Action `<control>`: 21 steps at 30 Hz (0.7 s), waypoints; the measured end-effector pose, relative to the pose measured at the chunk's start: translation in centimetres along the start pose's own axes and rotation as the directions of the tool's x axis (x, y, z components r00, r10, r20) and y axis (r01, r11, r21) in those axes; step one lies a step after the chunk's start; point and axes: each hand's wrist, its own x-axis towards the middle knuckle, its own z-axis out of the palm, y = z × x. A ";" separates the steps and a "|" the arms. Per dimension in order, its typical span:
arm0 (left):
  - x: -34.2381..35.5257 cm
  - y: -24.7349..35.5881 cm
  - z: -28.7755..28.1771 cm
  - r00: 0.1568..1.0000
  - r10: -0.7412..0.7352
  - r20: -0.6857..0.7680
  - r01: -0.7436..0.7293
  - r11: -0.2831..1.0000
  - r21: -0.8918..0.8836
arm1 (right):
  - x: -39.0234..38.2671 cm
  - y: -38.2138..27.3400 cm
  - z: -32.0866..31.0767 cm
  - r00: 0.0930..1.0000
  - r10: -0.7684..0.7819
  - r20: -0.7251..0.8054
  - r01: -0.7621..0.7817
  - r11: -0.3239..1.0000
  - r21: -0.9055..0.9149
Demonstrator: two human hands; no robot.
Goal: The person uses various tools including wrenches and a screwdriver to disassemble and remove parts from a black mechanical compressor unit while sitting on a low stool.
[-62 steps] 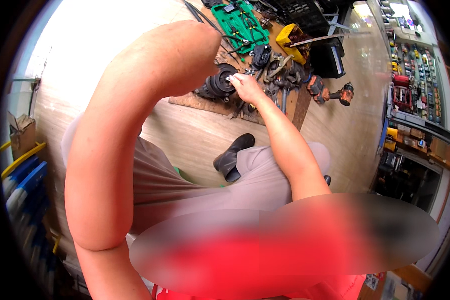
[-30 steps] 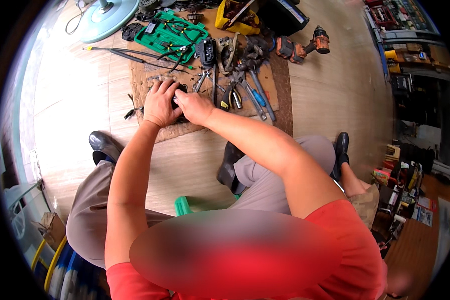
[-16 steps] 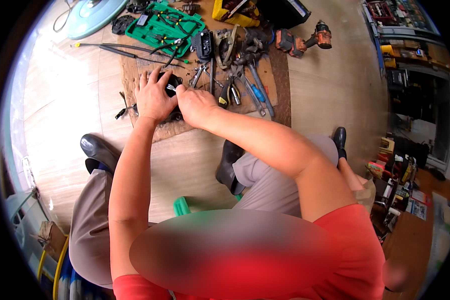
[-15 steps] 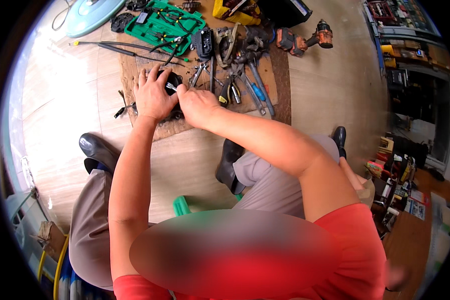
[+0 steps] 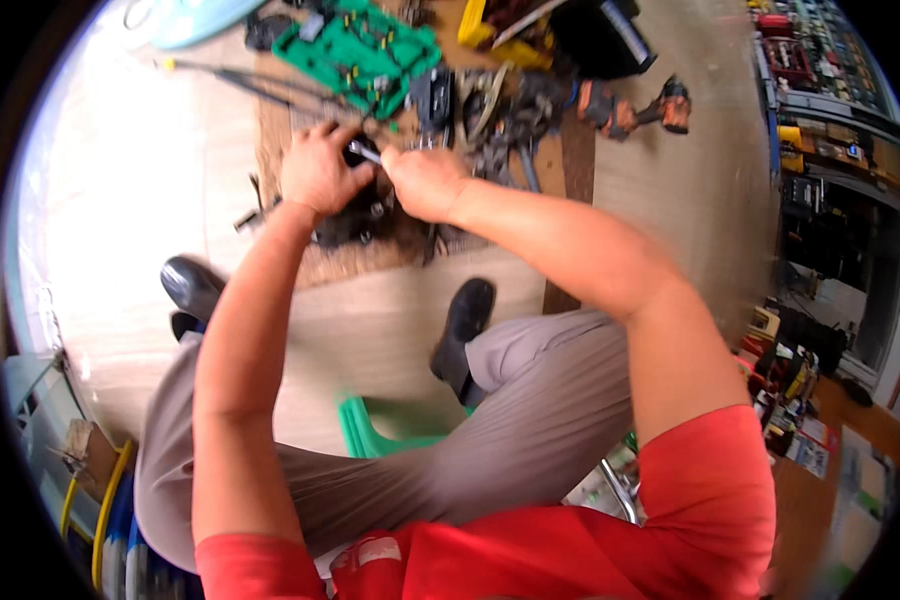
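Observation:
A black machine part (image 5: 355,222) lies on a cardboard sheet in front of me. My left hand (image 5: 318,172) grips its left side, fingers curled over the far edge and thumb toward the right. My right hand (image 5: 428,183) is closed around a silver wrench (image 5: 366,152), whose bright end reaches over the part beside my left thumb. Most of the handle is hidden in my fist, and blur hides exactly where the wrench meets the part.
Beyond my hands lie a green tool case (image 5: 355,50), a black and orange cordless drill (image 5: 610,108), a yellow bin (image 5: 505,35) and thin black cables (image 5: 240,80). Loose tools and dark parts litter the cardboard (image 5: 350,265). A green stool (image 5: 370,435) shows below my leg.
The view has shifted, so the floor items sit further right. My right hand has lifted slightly with the wrench, exposing more of its shaft. My left hand stays on the part.

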 end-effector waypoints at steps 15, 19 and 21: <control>1.7 0.9 1.0 0.989 0.142 -0.033 -0.143 0.990 -0.008 | -0.8 8.7 -2.8 0.994 -0.036 -0.103 0.070 0.936 0.344; 2.2 1.4 0.7 0.999 0.054 0.006 -0.053 0.998 -0.029 | -4.5 11.3 6.7 0.917 0.399 -0.028 -0.358 0.850 0.386; 3.6 1.9 0.8 1.000 0.007 0.022 -0.007 1.000 -0.013 | -5.2 10.1 12.9 0.867 0.494 0.060 -0.479 0.796 0.370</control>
